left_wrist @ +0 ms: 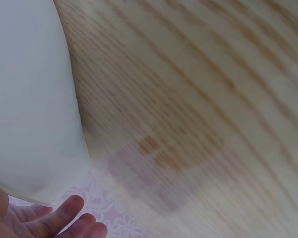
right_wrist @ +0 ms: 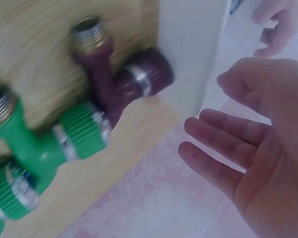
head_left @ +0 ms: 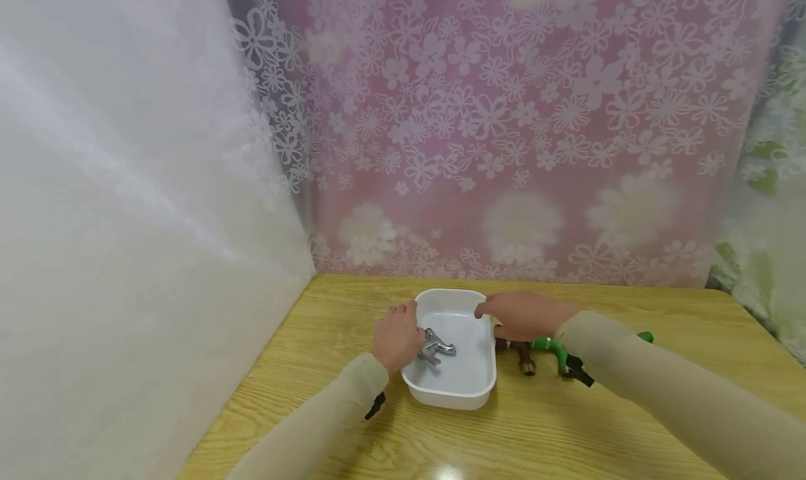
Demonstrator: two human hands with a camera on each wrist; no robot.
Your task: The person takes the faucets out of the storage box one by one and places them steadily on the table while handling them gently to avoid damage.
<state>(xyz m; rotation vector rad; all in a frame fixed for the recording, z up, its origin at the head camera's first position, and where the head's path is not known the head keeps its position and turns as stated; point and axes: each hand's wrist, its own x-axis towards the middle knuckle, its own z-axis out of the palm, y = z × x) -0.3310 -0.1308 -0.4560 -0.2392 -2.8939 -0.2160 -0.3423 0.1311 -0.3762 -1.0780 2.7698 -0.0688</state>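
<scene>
A white rectangular tub (head_left: 462, 368) stands on the wooden table with shiny chrome fittings (head_left: 434, 347) lying in its left half. My left hand (head_left: 398, 336) is at the tub's left rim, close beside the chrome fittings. In the left wrist view its fingers (left_wrist: 69, 206) are loosely spread near the rim. My right hand (head_left: 525, 315) reaches to the right rim; in the right wrist view its fingers (right_wrist: 218, 168) are spread and relaxed, with nothing between them. A maroon fitting (right_wrist: 102, 74) with a threaded metal end lies just right of the tub.
A green fitting (right_wrist: 39, 146) lies beside the maroon one, partly under my right forearm in the head view. The wooden table (head_left: 334, 312) reaches back to a pink flowered curtain (head_left: 441, 151). A white sheet (head_left: 126, 221) hangs along the left.
</scene>
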